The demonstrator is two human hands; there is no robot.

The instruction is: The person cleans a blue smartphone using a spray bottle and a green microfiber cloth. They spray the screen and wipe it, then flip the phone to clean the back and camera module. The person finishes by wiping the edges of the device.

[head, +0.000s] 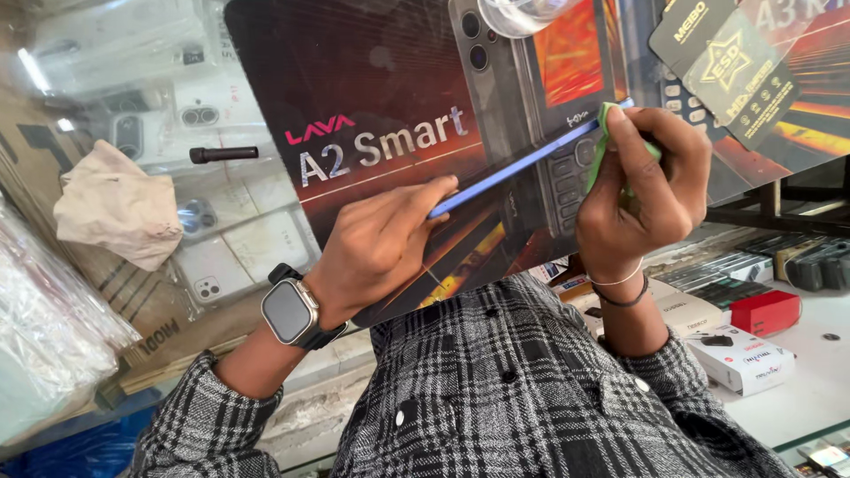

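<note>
1. The left hand (376,248) has its fingers closed on the lower end of a thin blue phone (522,165). The index finger lies straight along the edge and the thumb is tucked beneath. The grip is firm, with no gap showing.
2. The right hand (642,190) is curled nearly to a fist around a green cloth (609,133). The thumb presses the cloth against the upper end of the phone. Only a small fold of cloth shows between the fingers.
3. The phone is seen edge-on as a narrow, straight blue strip. It runs diagonally, rising from the left hand to the right. It is held in the air in front of the chest, above the counter. Its faces are not visible, so its condition cannot be judged.
4. The left wrist carries a smartwatch (292,312) with a dark square face. The right wrist carries thin bracelets (620,288). Both sleeves are a grey and black checked shirt (531,389).
5. Behind the hands lies a large dark poster (372,88) picturing keypad phones. It is just beyond the phone.
6. To the left, a crumpled beige rag (115,212) rests on a glass display over pale phone cases. A black marker-like rod (221,154) is near it.
7. To the right, a red box (766,310) and white cartons (744,358) sit on the counter, well apart from the hands.
</note>
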